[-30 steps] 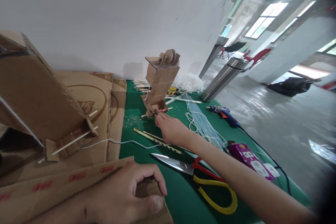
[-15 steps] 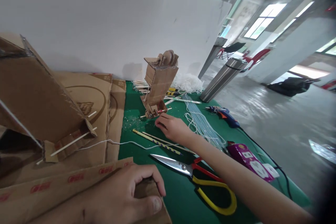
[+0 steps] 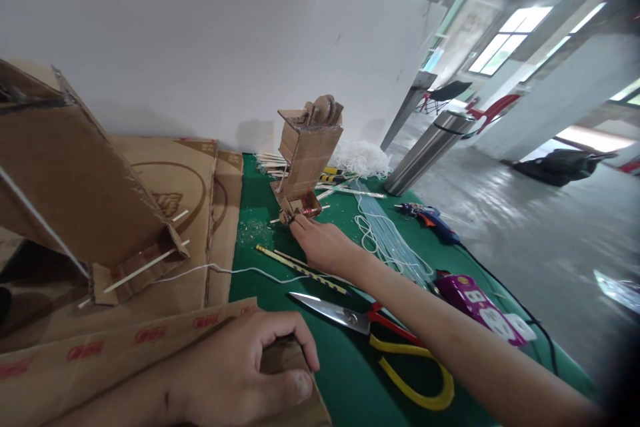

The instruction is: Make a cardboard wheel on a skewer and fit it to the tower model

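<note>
While the left hand (image 3: 245, 373) lies clenched over the near edge of a flat cardboard sheet (image 3: 125, 347), fingers curled on top, the biggest built piece, a slanted cardboard ramp (image 3: 75, 187), stands at the left. Thin sticks (image 3: 145, 265) are pushed through its lower end, and a white string (image 3: 235, 271) trails from it onto the mat. Farther back the smaller cardboard tower (image 3: 307, 147) stands upright near the white partition (image 3: 200, 47), folded shut. By the look of it both models are largely put together, and the work in hand is fine adjustment at the tower's foot. The right hand (image 3: 325, 245) reaches there, fingertips at the small cross stick (image 3: 305, 212); whether they pinch it or merely touch cannot be told. A green mat (image 3: 345, 373) covers the table, bearing scissors (image 3: 350, 319), a striped stick (image 3: 300, 269), coiled white cord (image 3: 390, 247), a blue glue gun (image 3: 430, 219) and a purple power strip (image 3: 475, 299). Beyond lie a grey concrete floor (image 3: 525, 233), a steel bin (image 3: 425, 153) and bright windows (image 3: 510, 40).
</note>
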Demonstrator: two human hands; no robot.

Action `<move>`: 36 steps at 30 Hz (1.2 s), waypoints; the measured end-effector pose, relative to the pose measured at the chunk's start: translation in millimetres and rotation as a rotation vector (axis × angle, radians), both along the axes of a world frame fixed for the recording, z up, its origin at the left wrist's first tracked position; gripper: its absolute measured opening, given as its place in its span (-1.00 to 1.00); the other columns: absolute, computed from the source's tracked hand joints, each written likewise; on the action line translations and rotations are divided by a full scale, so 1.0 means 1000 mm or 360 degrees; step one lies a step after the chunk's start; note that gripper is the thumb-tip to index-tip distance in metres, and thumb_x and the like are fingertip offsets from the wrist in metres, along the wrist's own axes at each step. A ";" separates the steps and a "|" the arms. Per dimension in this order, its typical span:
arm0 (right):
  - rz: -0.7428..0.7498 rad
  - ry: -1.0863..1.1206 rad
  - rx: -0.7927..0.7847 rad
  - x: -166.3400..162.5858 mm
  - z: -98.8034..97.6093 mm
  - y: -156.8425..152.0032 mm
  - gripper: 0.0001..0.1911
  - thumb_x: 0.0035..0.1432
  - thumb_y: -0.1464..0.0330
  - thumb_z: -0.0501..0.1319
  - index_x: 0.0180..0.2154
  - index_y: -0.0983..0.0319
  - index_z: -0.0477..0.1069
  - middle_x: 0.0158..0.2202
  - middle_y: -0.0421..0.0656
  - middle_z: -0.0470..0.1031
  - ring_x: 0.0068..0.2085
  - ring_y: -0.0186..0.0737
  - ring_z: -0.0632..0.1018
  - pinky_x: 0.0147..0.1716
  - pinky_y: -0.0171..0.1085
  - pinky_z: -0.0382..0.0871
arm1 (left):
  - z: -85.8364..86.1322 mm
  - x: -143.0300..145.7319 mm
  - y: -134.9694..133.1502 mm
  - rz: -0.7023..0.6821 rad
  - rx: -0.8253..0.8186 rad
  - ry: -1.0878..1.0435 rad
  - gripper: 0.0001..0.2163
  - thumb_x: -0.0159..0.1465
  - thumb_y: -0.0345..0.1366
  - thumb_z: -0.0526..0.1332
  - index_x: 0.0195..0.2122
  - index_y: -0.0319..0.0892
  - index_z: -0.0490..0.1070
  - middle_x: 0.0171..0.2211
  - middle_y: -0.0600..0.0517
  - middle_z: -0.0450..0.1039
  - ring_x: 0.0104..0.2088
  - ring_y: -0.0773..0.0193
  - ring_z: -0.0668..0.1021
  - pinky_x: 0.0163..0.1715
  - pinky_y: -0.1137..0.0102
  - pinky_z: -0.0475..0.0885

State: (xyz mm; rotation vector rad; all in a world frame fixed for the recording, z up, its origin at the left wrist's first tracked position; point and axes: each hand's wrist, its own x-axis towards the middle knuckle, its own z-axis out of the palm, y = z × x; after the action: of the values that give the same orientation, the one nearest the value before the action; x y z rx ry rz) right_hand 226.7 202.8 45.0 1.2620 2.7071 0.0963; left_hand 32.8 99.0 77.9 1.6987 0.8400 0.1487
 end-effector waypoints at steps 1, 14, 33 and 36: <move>0.0006 -0.0006 -0.0009 0.000 -0.001 0.001 -0.63 0.06 0.59 0.15 -0.04 0.35 0.30 -0.03 0.11 0.39 -0.06 0.01 0.50 -0.28 -0.24 0.46 | 0.000 0.000 0.000 -0.0004 0.0001 -0.0004 -0.86 0.25 -0.18 0.16 -0.20 -0.05 0.39 -0.41 0.16 0.31 -0.40 0.32 0.34 -0.39 0.46 0.23; -0.0065 0.0192 -0.0054 0.019 -0.009 0.002 -0.80 0.14 0.56 0.09 -0.17 0.28 0.27 -0.14 -0.02 0.41 -0.23 -0.12 0.52 -0.41 -0.27 0.33 | -0.001 0.001 0.001 -0.0003 0.0007 -0.0012 -0.86 0.24 -0.19 0.16 -0.21 -0.06 0.39 -0.41 0.16 0.30 -0.39 0.32 0.35 -0.39 0.45 0.23; 0.0015 0.0179 -0.0097 0.008 -0.006 0.000 -0.72 0.11 0.58 0.13 -0.10 0.30 0.31 -0.05 0.05 0.40 -0.16 -0.05 0.52 -0.37 -0.25 0.35 | 0.000 0.001 0.001 -0.0006 0.0028 -0.0010 -0.85 0.24 -0.18 0.17 -0.19 -0.07 0.40 -0.38 0.15 0.35 -0.38 0.32 0.36 -0.39 0.47 0.24; 0.0038 0.0215 -0.0136 0.011 -0.007 -0.001 -0.74 0.08 0.59 0.13 -0.15 0.28 0.31 -0.10 0.01 0.41 -0.17 -0.08 0.51 -0.36 -0.26 0.33 | 0.001 0.001 0.001 0.0010 0.0025 -0.0026 -0.87 0.23 -0.21 0.17 -0.22 -0.07 0.40 -0.39 0.16 0.33 -0.40 0.34 0.35 -0.39 0.47 0.24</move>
State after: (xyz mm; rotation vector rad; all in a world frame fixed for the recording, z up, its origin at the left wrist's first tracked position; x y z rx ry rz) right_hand 237.3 201.5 37.7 1.2553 2.8060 -0.1043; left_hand 33.7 99.6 79.2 1.7076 0.8338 0.1737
